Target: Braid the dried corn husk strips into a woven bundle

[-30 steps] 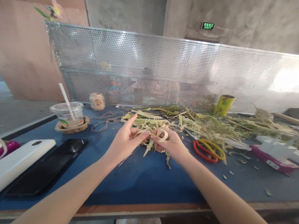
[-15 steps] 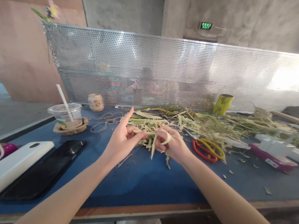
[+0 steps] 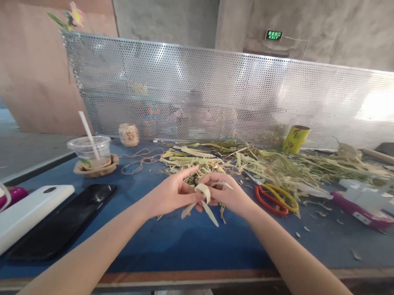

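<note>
Between my hands is a pale, flat strip of dried plant leaf (image 3: 210,214), looped near the fingertips with loose ends hanging down. My left hand (image 3: 176,191) pinches it from the left, thumb along the near side. From the right, my right hand (image 3: 229,193) grips the strip, and a thin end curls over its fingers. Just behind the hands lies a heap of dried stalks and leaf strips (image 3: 193,151). Scissors with red and yellow handles (image 3: 275,200) rest to the right of my right hand. The exact crossing of the strip is partly hidden by my fingers.
On the left are a plastic cup with a straw (image 3: 93,148), a black phone (image 3: 67,220), a white power bank (image 3: 24,222) and twine (image 3: 141,160). A yellow can (image 3: 295,139) and a purple power strip (image 3: 362,211) stand right. A perforated metal screen (image 3: 213,86) closes the back.
Both hands have come closer together and slightly nearer to me. The left thumb, raised before, is now lowered onto the strip, whose loose ends hang spread apart.
</note>
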Tool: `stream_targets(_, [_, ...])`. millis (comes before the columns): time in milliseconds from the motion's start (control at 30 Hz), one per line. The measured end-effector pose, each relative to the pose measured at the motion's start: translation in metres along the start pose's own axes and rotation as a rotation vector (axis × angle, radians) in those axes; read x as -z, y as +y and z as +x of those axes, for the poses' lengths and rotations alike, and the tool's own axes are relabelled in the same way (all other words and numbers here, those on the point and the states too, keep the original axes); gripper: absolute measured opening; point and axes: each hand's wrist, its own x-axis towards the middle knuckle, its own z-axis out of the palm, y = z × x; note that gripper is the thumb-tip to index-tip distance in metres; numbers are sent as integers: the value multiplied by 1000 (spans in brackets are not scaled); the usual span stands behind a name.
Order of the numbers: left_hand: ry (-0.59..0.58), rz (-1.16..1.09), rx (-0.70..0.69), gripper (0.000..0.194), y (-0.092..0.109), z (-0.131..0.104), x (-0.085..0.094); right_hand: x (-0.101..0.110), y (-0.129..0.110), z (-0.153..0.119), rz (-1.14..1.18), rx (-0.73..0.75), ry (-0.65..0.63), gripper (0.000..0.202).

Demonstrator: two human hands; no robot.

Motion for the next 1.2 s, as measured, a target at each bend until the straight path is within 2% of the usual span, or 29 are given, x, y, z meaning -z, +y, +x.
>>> stream_targets(167, [21,-137,47,94,-4,3,-4,3,2,2,-55,30,38,22])
stream_targets(233, [107,-137,28,99,-4,3,-4,3,4,3,-36,33,37,22])
stream_targets(333, [251,-112,-72,108,-3,2,-4,3,5,3,-4,39,38,19])
stream_targets(433, [207,-103,-104,106,0,0,-3,1,4,2,-43,36,66,19])
stream_targets(600, [56,-129,-8,105,-3,1,-2,-3,0,-4,-235,128,133,27])
stream_targets(700, [17,-182,0,107,-8,4,-5,-2,3,-2,-297,160,126,27])
stream_targets(833, [110,-281,-11,111,-6,6,-10,4,8,2,-372,193,202,25])
stream_targets(900, [195,-358,-18,109,-3,6,-11,8,8,3,-433,235,323,26])
stream_targets(967, [278,-437,-33,106,-1,7,-8,10,5,0,-545,363,519,26])
stream_targets(1033, [353,-510,-63,102,-1,7,-4,10,0,-5,-739,601,650,21])
stream_targets(1067, [380,-540,-80,100,-2,8,-2,9,-2,-7,-869,741,625,17])
stream_targets(1100, [395,-565,-89,99,-3,8,-1,7,-4,-10,-1004,886,523,14])
stream_targets(1133, [403,-582,-92,99,-3,8,0,5,-5,-11,-1125,959,402,13])
stream_targets(1200, [406,-589,-79,97,-4,7,-1,-1,-4,-14,-1279,1005,260,14])
